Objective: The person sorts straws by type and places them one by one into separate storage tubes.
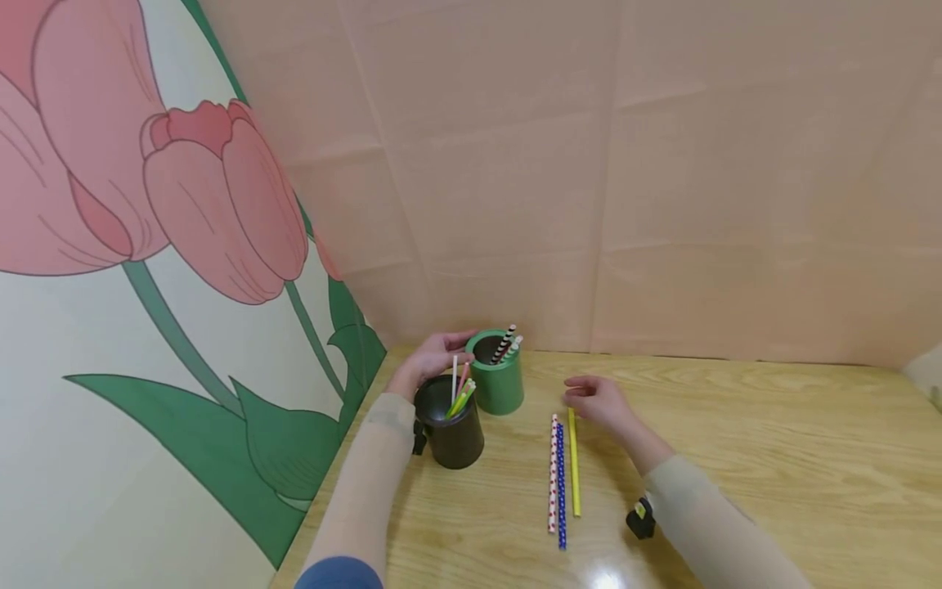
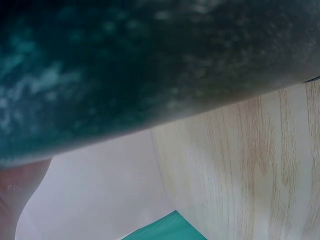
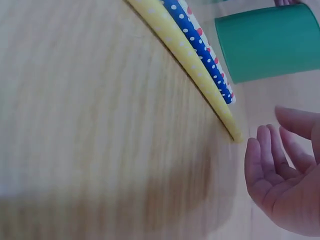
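Note:
My left hand (image 1: 436, 353) reaches past a black cup (image 1: 458, 442) and holds the left side of a green cup (image 1: 502, 391) near its rim. Striped paper straws (image 1: 504, 342) lean inside the green cup. White, pink and green straws (image 1: 460, 399) stand in the black one, whose dark wall fills the top of the left wrist view. My right hand (image 1: 598, 399) hovers with loosely bent fingers and nothing in them, by the far end of a yellow straw (image 1: 575, 470). Left of that straw lie a blue dotted straw (image 1: 562, 491) and a white straw with red dots (image 1: 553, 483).
Both cups stand on a wood-grain table (image 1: 780, 458), near its back left corner. A beige cloth (image 1: 662, 180) hangs behind the table. Along the left runs a wall with painted tulips (image 1: 221, 196).

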Demonstrator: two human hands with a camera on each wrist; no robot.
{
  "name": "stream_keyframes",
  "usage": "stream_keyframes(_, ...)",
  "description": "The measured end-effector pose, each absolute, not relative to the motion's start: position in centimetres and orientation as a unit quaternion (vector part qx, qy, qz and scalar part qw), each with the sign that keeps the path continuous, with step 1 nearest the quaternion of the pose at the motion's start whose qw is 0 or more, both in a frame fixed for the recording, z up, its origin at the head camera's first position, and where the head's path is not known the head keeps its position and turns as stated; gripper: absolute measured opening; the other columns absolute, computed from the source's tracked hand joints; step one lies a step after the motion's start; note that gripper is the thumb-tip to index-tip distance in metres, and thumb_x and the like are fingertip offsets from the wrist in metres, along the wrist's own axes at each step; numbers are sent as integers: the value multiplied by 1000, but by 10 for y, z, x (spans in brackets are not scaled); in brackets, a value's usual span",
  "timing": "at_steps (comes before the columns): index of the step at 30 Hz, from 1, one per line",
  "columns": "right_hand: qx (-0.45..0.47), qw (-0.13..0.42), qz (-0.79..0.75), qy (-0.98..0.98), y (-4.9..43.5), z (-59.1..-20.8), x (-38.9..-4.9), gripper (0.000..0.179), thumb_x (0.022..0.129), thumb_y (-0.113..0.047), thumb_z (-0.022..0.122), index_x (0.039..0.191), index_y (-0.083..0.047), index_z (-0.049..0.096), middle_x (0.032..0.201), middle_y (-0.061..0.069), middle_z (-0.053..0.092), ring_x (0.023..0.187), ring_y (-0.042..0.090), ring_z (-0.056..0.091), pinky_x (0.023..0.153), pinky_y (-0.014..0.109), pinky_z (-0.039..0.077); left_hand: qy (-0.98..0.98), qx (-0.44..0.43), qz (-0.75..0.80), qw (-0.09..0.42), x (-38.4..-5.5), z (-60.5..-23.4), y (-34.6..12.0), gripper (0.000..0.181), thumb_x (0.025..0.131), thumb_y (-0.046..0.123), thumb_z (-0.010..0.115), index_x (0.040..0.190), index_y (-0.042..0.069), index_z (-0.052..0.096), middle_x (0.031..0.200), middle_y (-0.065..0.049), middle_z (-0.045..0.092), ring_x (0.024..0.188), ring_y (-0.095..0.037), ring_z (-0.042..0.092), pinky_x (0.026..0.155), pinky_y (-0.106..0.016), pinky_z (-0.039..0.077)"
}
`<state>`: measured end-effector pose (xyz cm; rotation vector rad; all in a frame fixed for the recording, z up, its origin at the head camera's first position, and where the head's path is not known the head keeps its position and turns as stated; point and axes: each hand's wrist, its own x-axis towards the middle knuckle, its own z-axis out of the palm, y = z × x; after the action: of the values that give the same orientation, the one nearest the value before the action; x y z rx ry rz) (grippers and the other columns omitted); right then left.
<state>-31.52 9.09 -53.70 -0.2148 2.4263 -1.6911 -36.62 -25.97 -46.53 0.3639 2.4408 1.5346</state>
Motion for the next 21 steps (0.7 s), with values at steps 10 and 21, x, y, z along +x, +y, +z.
stream_keyframes(10,-52,125,-581,803,111,-553,-296,47,97,3,72,142,11,59,131,27,69,116,31,68,85,31,59,835,125,523,119,-366,-465,-261,58,104,10,70,160,10,52,159,-14,53,142,-29,56,119,-42,41)
stream_keyframes(21,-61,171,-552,814,113,-551,-270,56,93,-2,76,143,14,56,132,26,67,116,30,66,93,35,58,832,143,522,122,-362,-467,-263,59,105,10,69,161,7,49,160,-16,52,143,-31,55,118,-42,42)
